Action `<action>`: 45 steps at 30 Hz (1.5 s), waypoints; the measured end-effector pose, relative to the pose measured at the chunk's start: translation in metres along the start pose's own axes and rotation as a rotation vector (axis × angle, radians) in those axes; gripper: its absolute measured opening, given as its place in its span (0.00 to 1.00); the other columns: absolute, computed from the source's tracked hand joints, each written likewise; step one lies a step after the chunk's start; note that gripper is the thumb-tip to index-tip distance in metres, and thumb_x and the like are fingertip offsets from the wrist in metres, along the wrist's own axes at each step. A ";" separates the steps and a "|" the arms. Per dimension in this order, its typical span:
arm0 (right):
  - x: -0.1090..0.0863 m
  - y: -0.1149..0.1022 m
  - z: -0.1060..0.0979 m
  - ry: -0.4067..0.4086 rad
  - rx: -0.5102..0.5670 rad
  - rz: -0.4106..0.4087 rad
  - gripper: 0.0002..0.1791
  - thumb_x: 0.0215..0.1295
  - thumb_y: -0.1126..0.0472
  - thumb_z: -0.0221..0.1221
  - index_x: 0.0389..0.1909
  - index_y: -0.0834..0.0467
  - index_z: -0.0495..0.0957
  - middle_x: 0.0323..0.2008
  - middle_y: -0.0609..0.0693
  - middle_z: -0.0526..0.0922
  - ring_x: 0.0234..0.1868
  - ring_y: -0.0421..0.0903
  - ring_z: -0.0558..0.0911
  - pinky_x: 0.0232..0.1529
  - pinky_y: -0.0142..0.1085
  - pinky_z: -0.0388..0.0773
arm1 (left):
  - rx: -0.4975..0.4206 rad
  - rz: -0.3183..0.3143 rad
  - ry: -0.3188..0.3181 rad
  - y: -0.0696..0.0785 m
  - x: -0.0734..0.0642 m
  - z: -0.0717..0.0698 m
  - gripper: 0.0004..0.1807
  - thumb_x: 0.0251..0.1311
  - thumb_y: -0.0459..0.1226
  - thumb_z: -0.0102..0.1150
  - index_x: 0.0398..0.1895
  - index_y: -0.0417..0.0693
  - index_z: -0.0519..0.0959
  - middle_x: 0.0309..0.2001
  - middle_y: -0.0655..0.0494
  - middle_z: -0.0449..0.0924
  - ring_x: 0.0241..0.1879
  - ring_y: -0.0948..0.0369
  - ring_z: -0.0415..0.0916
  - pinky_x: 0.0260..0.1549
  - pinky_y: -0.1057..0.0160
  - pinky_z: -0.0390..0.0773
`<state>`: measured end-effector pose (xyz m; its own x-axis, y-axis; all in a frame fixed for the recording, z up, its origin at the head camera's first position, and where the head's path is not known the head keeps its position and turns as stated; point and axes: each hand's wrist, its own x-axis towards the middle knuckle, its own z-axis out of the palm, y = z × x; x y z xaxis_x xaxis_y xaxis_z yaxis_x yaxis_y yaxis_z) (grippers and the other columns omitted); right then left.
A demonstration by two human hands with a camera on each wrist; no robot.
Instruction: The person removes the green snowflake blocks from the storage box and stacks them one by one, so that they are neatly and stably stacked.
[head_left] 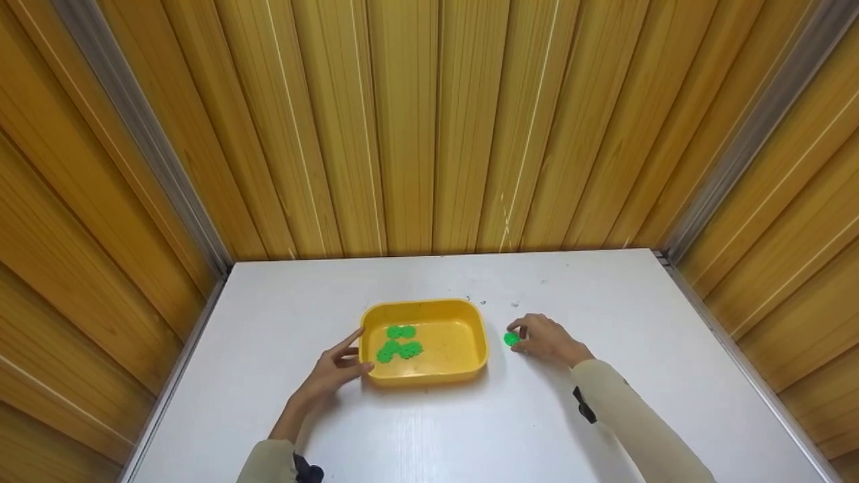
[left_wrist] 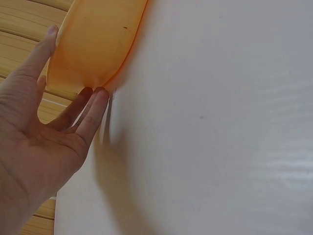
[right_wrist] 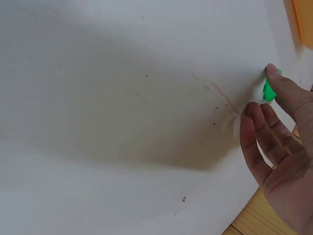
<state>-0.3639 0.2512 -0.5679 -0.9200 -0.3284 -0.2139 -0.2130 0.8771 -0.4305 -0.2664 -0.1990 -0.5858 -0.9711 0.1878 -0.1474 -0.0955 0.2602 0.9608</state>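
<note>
A yellow plastic tray stands on the white table, with several green notched discs lying in its left part. My left hand holds the tray's left end, thumb at the near rim and fingers against the outer wall; the left wrist view shows these fingertips on the tray wall. To the right of the tray, a single green disc is pinched between the thumb and index finger of my right hand. In the right wrist view, the thumb partly covers this green disc, close to the tabletop.
The white table carries a few small dark marks behind and right of the tray. Wood-patterned panels rise at the back and on both sides, with grey metal posts at the corners.
</note>
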 end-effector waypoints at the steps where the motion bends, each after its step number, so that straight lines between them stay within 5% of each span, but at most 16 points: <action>1: 0.000 0.000 0.000 0.004 -0.007 -0.010 0.22 0.62 0.59 0.71 0.57 0.56 0.84 0.42 0.52 0.84 0.43 0.48 0.79 0.51 0.47 0.81 | 0.000 0.004 0.000 0.000 0.000 0.000 0.44 0.63 0.46 0.70 0.80 0.59 0.59 0.66 0.34 0.71 0.57 0.51 0.80 0.58 0.51 0.83; 34: 0.001 0.000 -0.001 0.027 0.011 0.008 0.17 0.64 0.59 0.70 0.54 0.56 0.85 0.40 0.51 0.84 0.42 0.47 0.78 0.50 0.47 0.80 | -0.006 0.027 -0.017 0.000 0.001 -0.002 0.43 0.65 0.43 0.68 0.81 0.56 0.58 0.65 0.32 0.72 0.57 0.49 0.81 0.57 0.50 0.84; 45: 0.000 -0.005 -0.015 -0.009 0.011 0.030 0.22 0.63 0.58 0.70 0.58 0.56 0.83 0.46 0.53 0.85 0.46 0.49 0.78 0.55 0.50 0.80 | 0.015 -0.024 0.012 0.002 0.000 0.000 0.44 0.62 0.47 0.71 0.80 0.62 0.61 0.66 0.36 0.71 0.57 0.51 0.79 0.58 0.51 0.83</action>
<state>-0.3682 0.2525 -0.5526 -0.9230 -0.3049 -0.2349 -0.1813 0.8828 -0.4333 -0.2670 -0.1989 -0.5842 -0.9711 0.1699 -0.1678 -0.1160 0.2783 0.9535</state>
